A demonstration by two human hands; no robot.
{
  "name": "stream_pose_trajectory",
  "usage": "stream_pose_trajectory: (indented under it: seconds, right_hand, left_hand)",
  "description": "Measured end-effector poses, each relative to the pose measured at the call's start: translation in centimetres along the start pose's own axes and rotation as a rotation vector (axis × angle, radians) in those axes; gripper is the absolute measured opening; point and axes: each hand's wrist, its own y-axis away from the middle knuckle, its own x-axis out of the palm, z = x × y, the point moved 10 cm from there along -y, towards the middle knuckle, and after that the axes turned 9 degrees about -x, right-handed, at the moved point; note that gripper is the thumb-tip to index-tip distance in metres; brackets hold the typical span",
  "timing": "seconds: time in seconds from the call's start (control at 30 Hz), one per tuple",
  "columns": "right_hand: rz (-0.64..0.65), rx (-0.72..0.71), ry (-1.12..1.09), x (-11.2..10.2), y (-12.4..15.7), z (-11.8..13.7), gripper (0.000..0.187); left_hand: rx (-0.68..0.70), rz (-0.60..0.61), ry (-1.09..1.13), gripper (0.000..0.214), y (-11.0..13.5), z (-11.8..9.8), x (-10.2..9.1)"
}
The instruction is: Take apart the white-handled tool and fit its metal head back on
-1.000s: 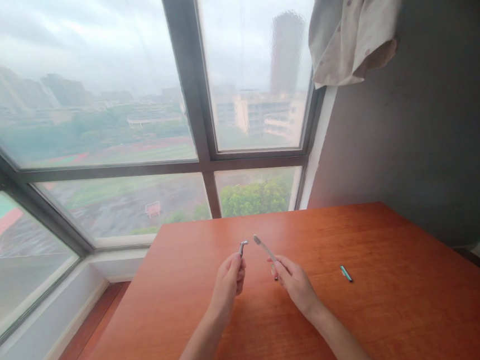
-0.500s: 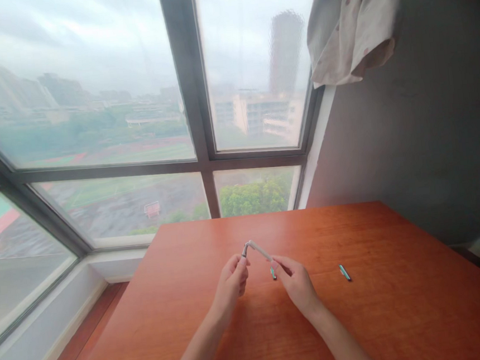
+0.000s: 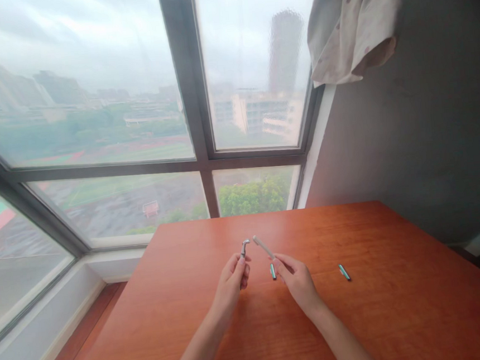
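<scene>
My left hand [image 3: 234,273] is closed around a shiny metal razor handle [image 3: 243,249], whose bent neck points up and to the right. Pinched in my right hand [image 3: 294,279] is a slim, pale stick that looks like a toothbrush [image 3: 264,246], slanting up and to the left. Its tip sits close to the razor neck, with a small gap between them. On the table just left of my right fingers lies a teal and dark razor cartridge [image 3: 273,272]. Farther right lies another such razor cartridge [image 3: 344,272].
The reddish-brown wooden table [image 3: 170,298] reaches to tall windows [image 3: 104,124] with grey frames. A light garment [image 3: 348,30] hangs at the upper right, before a dark grey wall [image 3: 422,147]. Reddish floor [image 3: 85,333] shows left of the table.
The pale stick's tip has come away from the razor handle's neck, moving slightly up and right with my right hand. My left hand stays nearly in place.
</scene>
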Motion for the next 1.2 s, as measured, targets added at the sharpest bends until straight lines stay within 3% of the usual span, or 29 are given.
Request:
stream_pose_trajectory:
  seconds: [0.6,1.2]
  right_hand:
    - [0.039,0.041,-0.045,0.5,0.4,-0.5,0.043]
    - [0.027,0.044,-0.046,0.5,0.6,-0.6,0.041]
  left_hand:
    - [0.085,-0.010,-0.075,0.030,0.5,-0.5,0.4]
    - [0.045,-0.016,-0.042,0.032,1.1,-0.6,0.7]
